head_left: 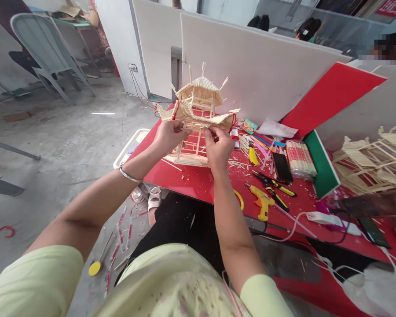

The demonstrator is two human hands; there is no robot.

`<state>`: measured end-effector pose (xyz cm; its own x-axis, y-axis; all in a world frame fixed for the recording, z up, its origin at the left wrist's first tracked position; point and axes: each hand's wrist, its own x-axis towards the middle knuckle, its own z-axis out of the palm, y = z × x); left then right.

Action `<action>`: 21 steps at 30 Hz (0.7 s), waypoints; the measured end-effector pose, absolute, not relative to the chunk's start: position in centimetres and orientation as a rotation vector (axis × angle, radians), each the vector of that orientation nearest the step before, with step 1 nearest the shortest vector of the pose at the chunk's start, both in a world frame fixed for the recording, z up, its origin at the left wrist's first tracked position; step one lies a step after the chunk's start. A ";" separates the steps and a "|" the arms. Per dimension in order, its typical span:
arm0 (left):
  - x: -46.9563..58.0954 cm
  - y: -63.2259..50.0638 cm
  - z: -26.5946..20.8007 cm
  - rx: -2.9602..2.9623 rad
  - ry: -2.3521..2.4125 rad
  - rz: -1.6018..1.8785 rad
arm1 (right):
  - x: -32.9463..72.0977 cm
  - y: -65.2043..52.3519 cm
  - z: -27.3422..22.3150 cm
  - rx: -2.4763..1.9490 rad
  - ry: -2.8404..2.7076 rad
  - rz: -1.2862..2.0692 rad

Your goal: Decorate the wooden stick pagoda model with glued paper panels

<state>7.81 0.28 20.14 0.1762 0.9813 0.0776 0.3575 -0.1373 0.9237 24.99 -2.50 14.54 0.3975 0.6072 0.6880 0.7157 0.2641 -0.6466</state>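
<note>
A small pavilion model (203, 119) built of pale wooden sticks stands on the red table, with two curved roofs and an open frame below. Red ties hang at corners of its lower roof. My left hand (169, 137) has thumb and fingers closed at the left part of that roof's front edge. On the right of the same edge, my right hand (219, 144) pinches with thumb and forefinger. Any small stick between the fingertips is too small to make out. Part of the model's frame is hidden behind my hands.
Right of the model lie loose sticks, a yellow cutter (253, 154), a phone (282, 167), pliers (280, 187), a yellow glue gun (261, 201) and bundled sticks (300, 157). Another stick model (372, 163) stands far right. White boards (244, 66) rise behind the red table (191, 182).
</note>
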 end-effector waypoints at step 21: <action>7.3 2.1 18.0 1.756 1.301 0.967 | 25.9 -3.0 14.6 -1.490 -1.443 -0.321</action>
<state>7.33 2.06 17.95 0.2039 0.9686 0.1423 0.4161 -0.2173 0.8830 25.86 -2.99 14.56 0.2539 0.6020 0.7570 0.8659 0.2073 -0.4553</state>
